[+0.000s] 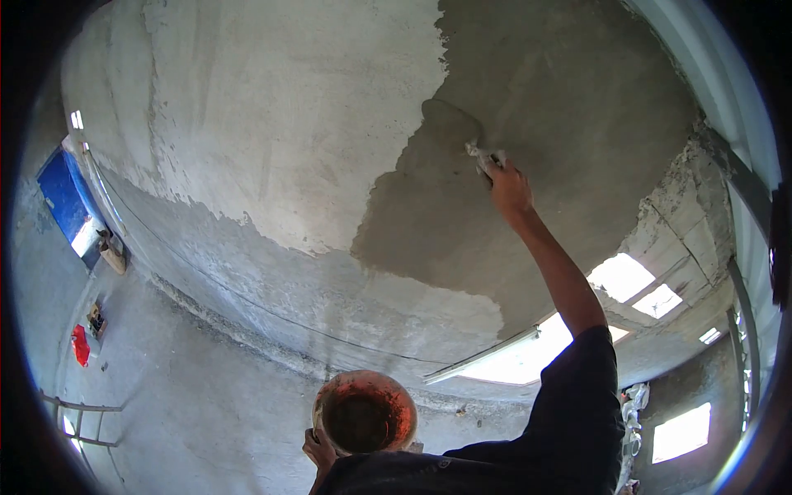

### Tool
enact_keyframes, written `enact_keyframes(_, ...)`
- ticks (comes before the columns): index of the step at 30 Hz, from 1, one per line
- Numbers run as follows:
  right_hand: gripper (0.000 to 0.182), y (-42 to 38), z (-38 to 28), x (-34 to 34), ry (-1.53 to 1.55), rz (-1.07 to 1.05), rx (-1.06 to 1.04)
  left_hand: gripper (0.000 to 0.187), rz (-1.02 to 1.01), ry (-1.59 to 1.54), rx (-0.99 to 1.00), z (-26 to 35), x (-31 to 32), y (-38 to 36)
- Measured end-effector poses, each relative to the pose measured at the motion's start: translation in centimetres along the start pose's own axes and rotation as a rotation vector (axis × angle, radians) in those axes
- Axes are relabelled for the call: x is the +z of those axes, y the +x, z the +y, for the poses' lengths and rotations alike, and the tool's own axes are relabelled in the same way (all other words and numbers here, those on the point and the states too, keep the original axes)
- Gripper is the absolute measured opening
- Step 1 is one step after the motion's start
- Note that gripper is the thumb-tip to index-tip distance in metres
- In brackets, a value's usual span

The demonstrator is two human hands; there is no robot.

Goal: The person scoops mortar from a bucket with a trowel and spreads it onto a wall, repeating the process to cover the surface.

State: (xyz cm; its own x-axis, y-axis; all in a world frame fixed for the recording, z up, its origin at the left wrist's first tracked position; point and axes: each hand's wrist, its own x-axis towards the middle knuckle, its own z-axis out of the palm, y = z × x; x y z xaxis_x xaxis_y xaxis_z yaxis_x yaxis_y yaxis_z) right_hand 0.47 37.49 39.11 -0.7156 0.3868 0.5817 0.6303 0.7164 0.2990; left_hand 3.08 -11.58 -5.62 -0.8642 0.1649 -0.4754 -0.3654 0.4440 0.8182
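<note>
High on the wall, my right hand is closed around the handle of a plastering trowel. The trowel's blade lies against dark, wet-looking plaster and nearly blends into it. Low in the view, my left hand grips the side of an orange bucket, which is held near my body. Grey residue coats the bucket's inside, and its bottom is dark. A ragged edge separates the dark plaster from the paler wall to its left.
Bright openings sit at the lower right of the wall. Pipes or beams run along the right edge. On the floor at left are a red item and a sack, near a blue panel.
</note>
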Motion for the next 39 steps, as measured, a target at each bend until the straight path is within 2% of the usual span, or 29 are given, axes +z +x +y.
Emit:
enact_keyframes(3, 0.024, 0.4, 1.7, 1.6, 0.042, 0.095, 0.021, 0.041, 0.053, 0.077, 0.083, 1.2, 0.1, -0.9)
enact_keyframes(5, 0.024, 1.8, 2.0, -0.2, 0.033, 0.280, 0.099, 0.040, 0.314, 0.096, 0.235, 1.3, 0.4, -1.3)
enact_keyframes(8, 0.023, 4.7, 2.0, -3.8, 0.055, 0.293, 0.199, 0.039, 0.299, 0.109, 0.219, 1.5, 0.6, -1.1)
enact_keyframes(12, 0.023, 6.5, 1.9, -2.8, 0.004, 0.336, 0.176, 0.038, 0.267, 0.112, 0.227, 1.3, 0.7, -0.7)
enact_keyframes(14, 0.024, 6.0, 1.3, -0.1, -0.022, 0.175, 0.106, 0.037, 0.323, 0.141, 0.261, 0.9, 1.1, -0.4)
enact_keyframes(16, 0.024, 3.7, -1.0, 1.2, -0.060, 0.063, 0.028, 0.037, 0.284, 0.116, 0.249, 0.4, 1.2, 0.2)
enact_keyframes(20, 0.023, 2.4, -2.8, -1.1, 0.049, -0.033, -0.042, 0.037, 0.278, 0.134, 0.268, 0.1, 1.2, 0.5)
enact_keyframes(24, 0.024, 4.4, -1.8, -3.8, 0.088, 0.157, 0.140, 0.038, 0.295, 0.130, 0.241, 0.1, 1.1, 0.1)
enact_keyframes(25, 0.024, 5.0, -1.3, -4.4, 0.068, 0.214, 0.188, 0.039, 0.258, 0.091, 0.184, -0.4, 1.1, 0.5)
enact_keyframes(26, 0.024, 5.4, -0.7, -4.4, 0.070, 0.214, 0.186, 0.040, 0.221, 0.051, 0.126, -0.8, 1.2, 0.7)
enact_keyframes(28, 0.023, 6.0, 0.7, -4.5, 0.014, 0.396, 0.170, 0.041, 0.237, 0.071, 0.140, -0.1, 1.0, 0.3)
enact_keyframes(29, 0.023, 5.8, 1.4, -3.8, 0.014, 0.396, 0.167, 0.042, 0.249, 0.093, 0.157, 0.2, 1.0, 0.1)
enact_keyframes(31, 0.023, 5.1, 2.4, -1.1, -0.056, 0.200, 0.197, 0.042, 0.256, 0.113, 0.205, 0.5, 0.9, -0.1)
enact_keyframes(32, 0.024, 4.1, 2.3, 0.4, -0.030, 0.154, 0.139, 0.043, 0.262, 0.136, 0.258, 0.6, 0.8, -0.1)
enact_keyframes(35, 0.026, 0.3, 0.3, 0.5, -0.005, -0.034, -0.034, 0.043, 0.256, 0.124, 0.244, 0.2, 1.1, 0.3)
enact_keyframes(39, 0.027, 1.0, 1.0, 0.0, 0.089, 0.056, -0.027, 0.044, 0.230, 0.093, 0.233, 2.0, 0.9, -0.4)
